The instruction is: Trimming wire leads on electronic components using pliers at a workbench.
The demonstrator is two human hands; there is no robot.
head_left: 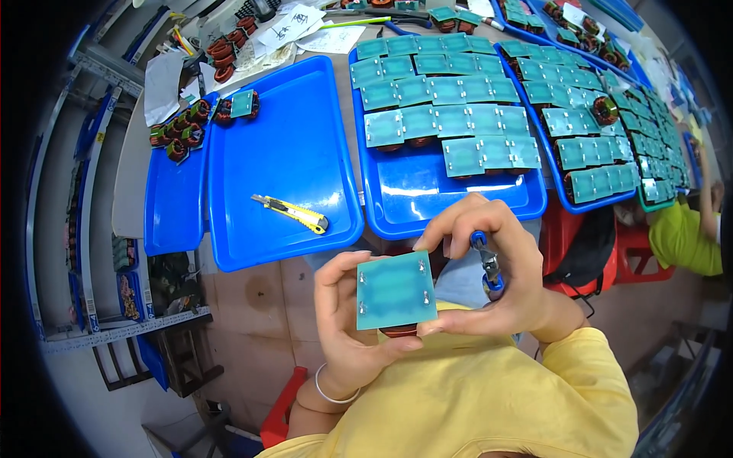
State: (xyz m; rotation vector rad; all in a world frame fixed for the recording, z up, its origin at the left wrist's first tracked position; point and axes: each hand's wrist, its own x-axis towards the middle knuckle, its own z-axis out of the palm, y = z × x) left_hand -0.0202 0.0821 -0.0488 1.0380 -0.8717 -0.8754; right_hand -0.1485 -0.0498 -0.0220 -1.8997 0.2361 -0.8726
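Observation:
A square green circuit board (pixel 397 290) is held up before my chest, its face with four-cornered shiny solder points turned toward me. Part of a dark red coil (pixel 399 331) shows under its lower edge. My left hand (pixel 343 313) is closed on the board's left side, thumb below. My right hand (pixel 500 267) pinches its right side between thumb and fingertips. Tucked in that same palm is a small pair of cutters (pixel 489 263) with blue handles; their far part is hidden by the fingers.
A blue tray (pixel 282 99) at left holds a yellow utility knife (pixel 294 213) and a board with coils. A narrower tray (pixel 172 229) carries several coils. More trays, like the middle one (pixel 397 221), bear rows of boards. A person in a green shirt (pixel 685 237) sits far right.

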